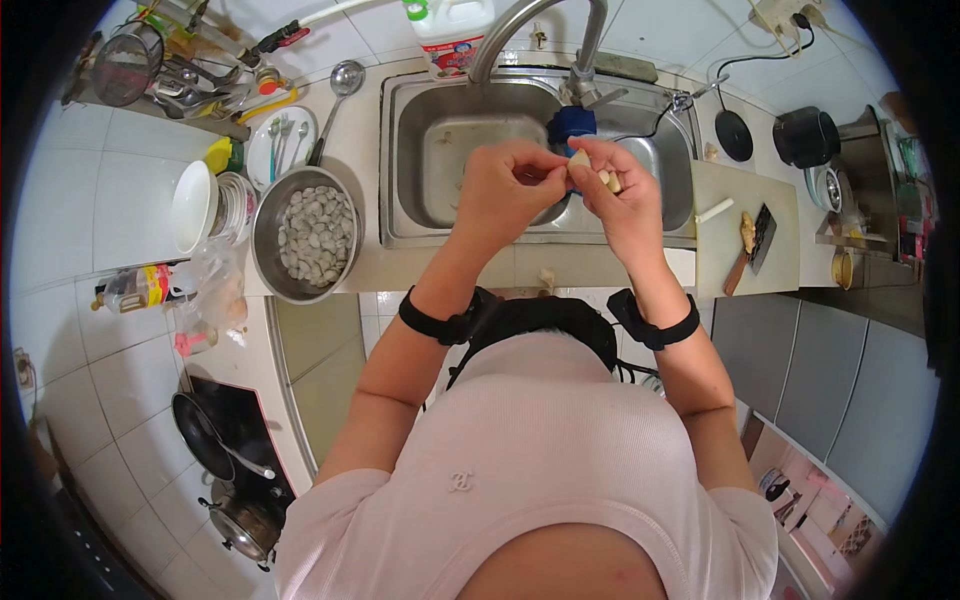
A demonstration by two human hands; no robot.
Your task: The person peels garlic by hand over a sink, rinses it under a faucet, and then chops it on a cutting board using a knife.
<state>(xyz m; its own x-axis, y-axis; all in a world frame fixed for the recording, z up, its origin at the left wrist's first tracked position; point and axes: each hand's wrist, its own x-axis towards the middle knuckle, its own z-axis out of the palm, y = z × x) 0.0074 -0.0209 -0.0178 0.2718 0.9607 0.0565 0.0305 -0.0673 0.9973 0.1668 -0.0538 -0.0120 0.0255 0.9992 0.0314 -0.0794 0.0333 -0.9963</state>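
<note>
Over the double-bowl steel sink point(427, 236), my two hands meet at a pale garlic clove point(578, 159). My right hand point(626, 191) holds this clove between thumb and fingers, with more peeled cloves point(613, 181) tucked in its palm. The thumb and fingertips of my left hand point(506, 184) pinch at the clove's left edge; whether they grip skin or flesh is too small to tell. Behind the hands, a blue object point(571, 124) is partly hidden near the faucet base.
At left stands a steel bowl point(259, 247) of grey shelled-looking pieces point(319, 232), by a ladle point(346, 79) and white bowls point(195, 206). A cutting board point(780, 195) at right bears a cleaver point(763, 236), ginger point(748, 231) and a white stalk point(715, 210). The faucet point(517, 30) arches over the sink.
</note>
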